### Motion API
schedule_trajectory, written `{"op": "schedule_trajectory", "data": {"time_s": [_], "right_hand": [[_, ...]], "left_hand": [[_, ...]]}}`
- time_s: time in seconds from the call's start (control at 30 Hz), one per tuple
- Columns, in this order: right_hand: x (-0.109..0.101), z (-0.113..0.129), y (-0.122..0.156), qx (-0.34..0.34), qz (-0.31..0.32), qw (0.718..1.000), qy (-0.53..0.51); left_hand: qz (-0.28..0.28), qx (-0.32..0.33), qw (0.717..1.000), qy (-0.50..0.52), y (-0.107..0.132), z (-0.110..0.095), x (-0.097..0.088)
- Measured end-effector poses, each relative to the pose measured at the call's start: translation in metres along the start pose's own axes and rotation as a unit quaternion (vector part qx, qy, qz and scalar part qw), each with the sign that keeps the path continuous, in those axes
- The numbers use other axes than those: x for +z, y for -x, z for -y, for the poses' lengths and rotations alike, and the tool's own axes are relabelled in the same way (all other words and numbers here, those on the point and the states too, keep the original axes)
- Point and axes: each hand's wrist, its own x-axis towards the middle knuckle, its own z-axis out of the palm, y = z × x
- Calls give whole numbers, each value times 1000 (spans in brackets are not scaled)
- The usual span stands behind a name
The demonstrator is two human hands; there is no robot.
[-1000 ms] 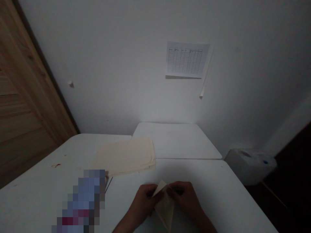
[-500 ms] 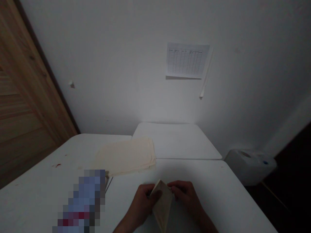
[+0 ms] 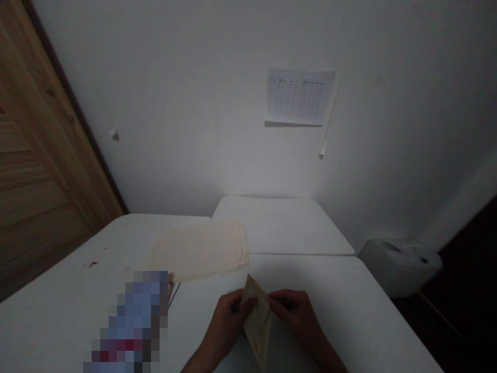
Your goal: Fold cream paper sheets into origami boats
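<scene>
Nearly closed, our left hand (image 3: 232, 318) and right hand (image 3: 293, 308) pinch the folded sheet (image 3: 259, 327) between them; we do best aligning its edges, pressing lightly.

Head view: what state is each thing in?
Thin pointed cream sheet: folded, held.
Left hand: grip closed on sheet.
Right hand: pinching sheet's right edge.
Thin cream rectangular sheets: stacked flat, edges uneven.
White rectangular printed paper: hung on wall.
White left tabletop: marked with reddish spots.
</scene>
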Motion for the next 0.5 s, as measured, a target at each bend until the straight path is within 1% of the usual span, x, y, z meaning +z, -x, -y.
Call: {"op": "schedule_trajectory", "data": {"time_s": [0.13,0.23,0.33,0.4,0.5], "right_hand": [[0,-3,-1,-9,-36,999,11],[0,-5,-3,-11,-56,998,29],[1,-5,-3,-9,-69,996,52],[3,-5,-3,-3,-62,996,61],[5,-7,-2,17,-29,999,38]], "left_hand": [[-18,15,999,23,0,4,-1],[-56,6,998,33,1,6,0],[-85,4,996,10,1,4,2],[-85,8,996,-1,1,3,3],[-64,14,998,-9,2,2,5]]}}
